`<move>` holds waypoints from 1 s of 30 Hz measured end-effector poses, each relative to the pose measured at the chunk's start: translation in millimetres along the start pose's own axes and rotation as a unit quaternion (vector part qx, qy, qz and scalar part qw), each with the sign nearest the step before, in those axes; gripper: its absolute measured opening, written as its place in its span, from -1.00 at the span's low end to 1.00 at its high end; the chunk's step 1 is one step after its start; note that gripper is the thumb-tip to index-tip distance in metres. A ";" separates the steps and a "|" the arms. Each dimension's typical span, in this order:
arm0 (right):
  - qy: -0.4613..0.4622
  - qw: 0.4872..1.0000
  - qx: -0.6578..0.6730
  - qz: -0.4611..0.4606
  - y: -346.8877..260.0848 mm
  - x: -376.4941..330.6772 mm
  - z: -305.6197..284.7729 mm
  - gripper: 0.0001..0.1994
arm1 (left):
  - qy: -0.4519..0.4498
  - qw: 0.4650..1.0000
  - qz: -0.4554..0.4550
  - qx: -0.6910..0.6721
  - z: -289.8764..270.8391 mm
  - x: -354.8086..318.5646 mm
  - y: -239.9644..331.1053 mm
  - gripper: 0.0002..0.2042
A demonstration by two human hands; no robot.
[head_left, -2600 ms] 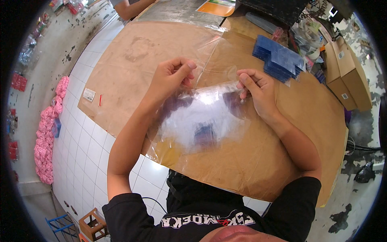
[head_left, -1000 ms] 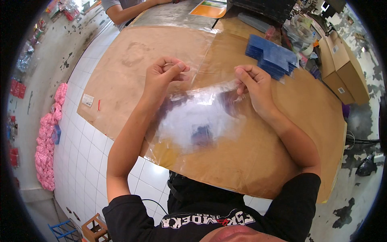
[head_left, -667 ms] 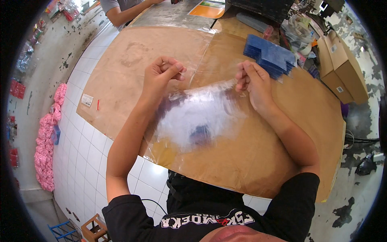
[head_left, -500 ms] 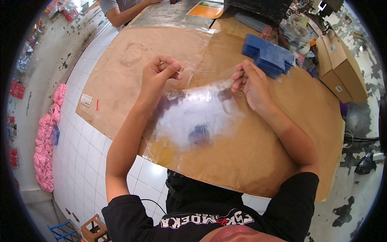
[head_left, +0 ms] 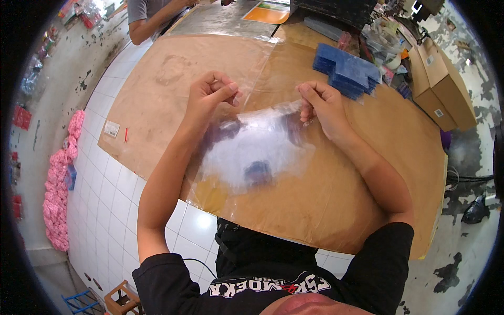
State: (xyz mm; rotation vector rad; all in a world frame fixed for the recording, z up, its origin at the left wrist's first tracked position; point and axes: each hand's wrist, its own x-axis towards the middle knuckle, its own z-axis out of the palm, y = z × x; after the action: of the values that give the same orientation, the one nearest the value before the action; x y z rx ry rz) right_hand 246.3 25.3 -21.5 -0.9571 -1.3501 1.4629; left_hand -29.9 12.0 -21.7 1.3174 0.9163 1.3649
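Shiny clear plastic film (head_left: 220, 157) lies in front of me, with white glare and a dark blue patch near its lower part. Above its far left side, my left hand (head_left: 215, 95) is closed in a pinch, thumb against the fingers; whether anything thin is between them I cannot make out. My right hand (head_left: 323, 107) has its thumb and fingers pinched together at the film's far right corner. Beyond that hand is a stack of flat blue pieces (head_left: 349, 71), not touched by it.
Brown paper (head_left: 378, 173) covers the table. At the right edge stand a cardboard box (head_left: 443, 84) and bagged clutter (head_left: 383, 39). A dark box (head_left: 336, 11) and an orange sheet (head_left: 266, 12) are at the back. Another person's arm (head_left: 157, 23) rests far left.
My right hand has turned and moved slightly left, its fingers now pinching at the film's corner. My left hand has barely shifted. The other person's arm has moved left.
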 end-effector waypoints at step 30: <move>-0.138 0.954 -0.239 0.118 -2.6 160.5 100.1 -0.76 | 0.177 0.919 -0.275 0.221 -113.8 2.7 38.6 -0.77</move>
State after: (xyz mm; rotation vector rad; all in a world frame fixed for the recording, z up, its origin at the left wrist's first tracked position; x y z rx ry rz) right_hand 104.1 148.7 -3.2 -1.2907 -1.9066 1.5164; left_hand -147.5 18.7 2.1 1.0137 1.7741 0.9869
